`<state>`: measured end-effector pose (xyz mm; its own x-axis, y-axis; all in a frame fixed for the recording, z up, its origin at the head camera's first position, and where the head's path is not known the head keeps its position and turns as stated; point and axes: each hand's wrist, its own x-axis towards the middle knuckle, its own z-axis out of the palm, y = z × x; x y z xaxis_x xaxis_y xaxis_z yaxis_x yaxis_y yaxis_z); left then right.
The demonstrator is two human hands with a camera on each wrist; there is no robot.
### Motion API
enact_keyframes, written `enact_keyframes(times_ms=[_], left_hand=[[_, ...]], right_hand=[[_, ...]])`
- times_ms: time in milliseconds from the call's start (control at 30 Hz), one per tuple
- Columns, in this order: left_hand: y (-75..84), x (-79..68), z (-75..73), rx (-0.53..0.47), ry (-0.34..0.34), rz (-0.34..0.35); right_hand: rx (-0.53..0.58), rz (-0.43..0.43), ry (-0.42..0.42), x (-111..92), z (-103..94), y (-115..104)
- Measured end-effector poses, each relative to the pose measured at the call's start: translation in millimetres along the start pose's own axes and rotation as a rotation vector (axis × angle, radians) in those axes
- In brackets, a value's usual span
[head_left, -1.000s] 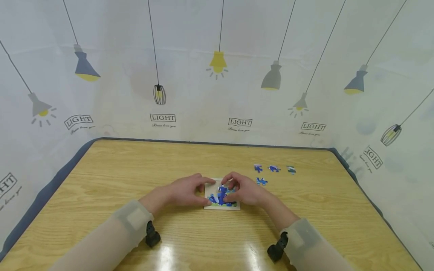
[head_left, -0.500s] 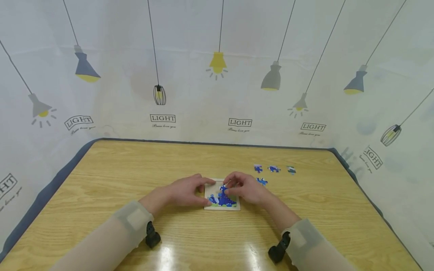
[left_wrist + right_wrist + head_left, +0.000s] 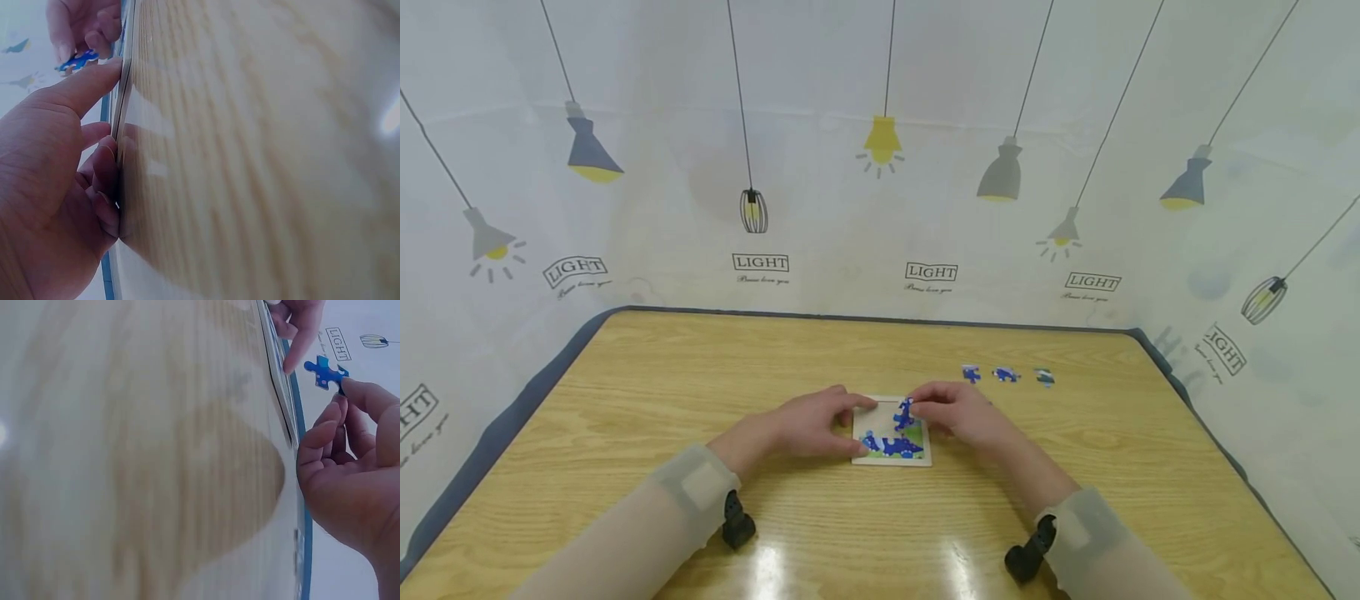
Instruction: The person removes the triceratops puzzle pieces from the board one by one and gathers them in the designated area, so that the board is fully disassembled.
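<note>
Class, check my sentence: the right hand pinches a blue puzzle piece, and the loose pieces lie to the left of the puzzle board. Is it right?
Not quite: the loose pieces lie to the right of the puzzle board, as the head view shows.

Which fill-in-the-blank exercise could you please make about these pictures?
The right hand pinches a flat, knobbed jigsaw piece, coloured mainly ____.
The left hand touches the near-left part of the pale, square puzzle board with its ____.
On the brown, wood-grained table, the farthest row holds ____ loose pieces.
Missing words: blue; thumb; three.
</note>
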<state>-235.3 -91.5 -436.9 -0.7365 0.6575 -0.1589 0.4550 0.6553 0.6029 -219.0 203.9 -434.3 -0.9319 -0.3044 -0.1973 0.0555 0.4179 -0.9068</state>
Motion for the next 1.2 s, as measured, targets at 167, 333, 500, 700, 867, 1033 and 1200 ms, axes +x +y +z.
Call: enact_keyframes(times_ms=[167,333,500,700,867,1033,1200], left_hand=[[0.9,0.4,-0.4,0.008,0.0,0.0],[1.1,0.7,-1.0,0.012,0.003,-0.006],[2.0,0.8,-2.2,0.018,0.006,-0.003],[2.8,1.2,-3.8,0.021,-0.001,-0.002],[3.1,1.8,-3.5,0.027,-0.001,0.0],[2.4,1.3,-1.2,0.017,-0.001,-0.013],[1.6,-0.3,1.0,0.001,-0.003,-0.014]], right_hand=[[-0.024,-0.01,0.032,-12.6,-21.4,1.6],[0.018,-0.013,0.066,-23.2,-49.7,10.6],[-0.001,-0.01,0.113,-33.0,-80.7,21.6],[-0.065,0.002,0.183,-40.3,-113.0,35.2],[-0.127,0.067,0.21,-43.3,-124.2,43.7],[-0.273,0.13,0.235,-40.3,-124.8,53.4],[-0.438,0.107,0.242,-33.9,-122.7,59.3]])
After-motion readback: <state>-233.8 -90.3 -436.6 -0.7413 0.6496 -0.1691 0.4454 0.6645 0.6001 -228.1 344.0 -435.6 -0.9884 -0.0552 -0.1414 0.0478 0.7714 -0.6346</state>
